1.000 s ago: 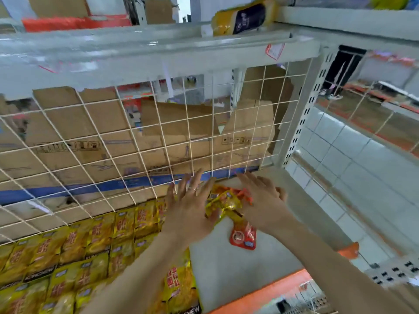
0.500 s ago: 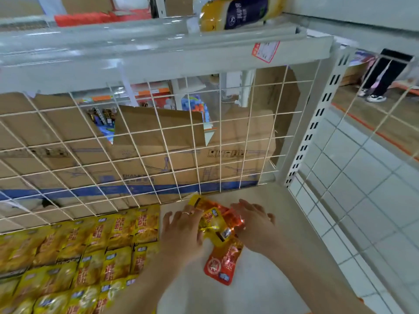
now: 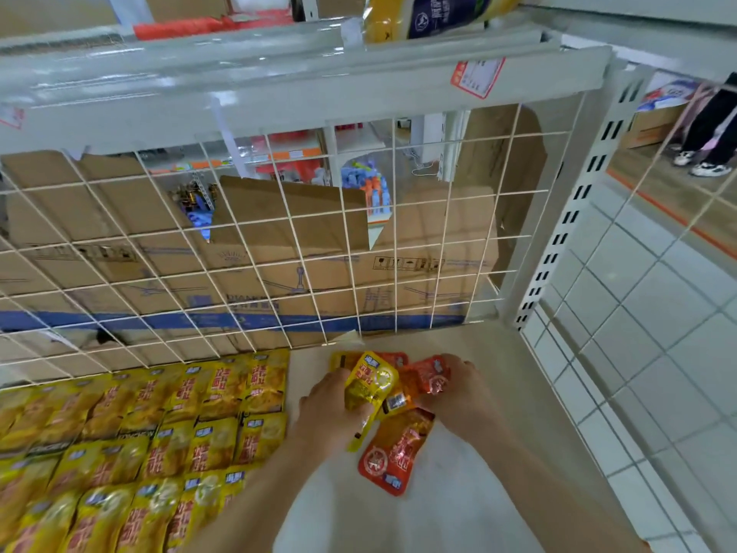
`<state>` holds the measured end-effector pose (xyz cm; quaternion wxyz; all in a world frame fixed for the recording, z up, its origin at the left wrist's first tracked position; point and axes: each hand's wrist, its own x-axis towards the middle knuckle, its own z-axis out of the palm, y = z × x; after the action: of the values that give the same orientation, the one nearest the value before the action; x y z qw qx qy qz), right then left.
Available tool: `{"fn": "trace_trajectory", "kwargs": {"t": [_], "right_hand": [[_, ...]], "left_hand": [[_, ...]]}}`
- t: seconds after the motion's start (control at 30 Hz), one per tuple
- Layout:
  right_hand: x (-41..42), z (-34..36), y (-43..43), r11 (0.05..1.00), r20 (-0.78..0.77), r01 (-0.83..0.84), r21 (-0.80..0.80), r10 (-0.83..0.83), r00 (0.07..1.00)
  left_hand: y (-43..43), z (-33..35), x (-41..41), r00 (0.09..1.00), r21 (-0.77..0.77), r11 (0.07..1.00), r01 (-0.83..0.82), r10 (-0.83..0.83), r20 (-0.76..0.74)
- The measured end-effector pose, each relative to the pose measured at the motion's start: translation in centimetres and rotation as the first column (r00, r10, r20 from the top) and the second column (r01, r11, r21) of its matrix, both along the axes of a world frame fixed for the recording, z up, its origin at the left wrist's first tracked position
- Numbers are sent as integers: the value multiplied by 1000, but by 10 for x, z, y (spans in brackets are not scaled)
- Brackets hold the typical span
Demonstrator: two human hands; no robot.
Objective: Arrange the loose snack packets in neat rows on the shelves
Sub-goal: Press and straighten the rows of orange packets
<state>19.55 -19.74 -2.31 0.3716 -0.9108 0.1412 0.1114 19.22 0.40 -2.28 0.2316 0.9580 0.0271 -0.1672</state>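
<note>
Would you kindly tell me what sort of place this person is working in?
Most likely a shop aisle: a white metal display shelf with a wire-mesh back, a price tag on the shelf edge above, and rows of identical yellow snack packets.

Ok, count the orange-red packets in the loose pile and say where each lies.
3 showing: front packet flat on the shelf; second packet in the right hand; third packet, a sliver at the back behind the yellow packet. More may be hidden in the pile.
</note>
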Motion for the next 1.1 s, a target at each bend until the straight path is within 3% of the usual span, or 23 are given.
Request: {"fn": "trace_trajectory", "kwargs": {"t": [0.1,0.2,0.43,0.7,0.87,1.1], "right_hand": [[-4,-3,-3,975,12,74,212,-78,997],[-6,-1,-8,940,81,116,322,-149,985],[-15,17,-18,792,114,199,577,-320,941],[-19,104,-11,683,167,-28,730,-138,976],[-25,183,13,502,278,-190,844,-106,955],[-33,275,56,359,350,-307,881,-59,935]], "left_hand": [[-3,-2,-6,997,-140,987,-80,81,1],[-6,2,-10,983,-295,940,-170,184,22],[-7,27,-11,913,-617,710,-341,406,-38],[4,118,-17,897,-822,501,-271,441,-26],[20,188,-25,884,-919,380,-108,459,86],[47,266,-56,843,-938,336,92,475,252]]}}
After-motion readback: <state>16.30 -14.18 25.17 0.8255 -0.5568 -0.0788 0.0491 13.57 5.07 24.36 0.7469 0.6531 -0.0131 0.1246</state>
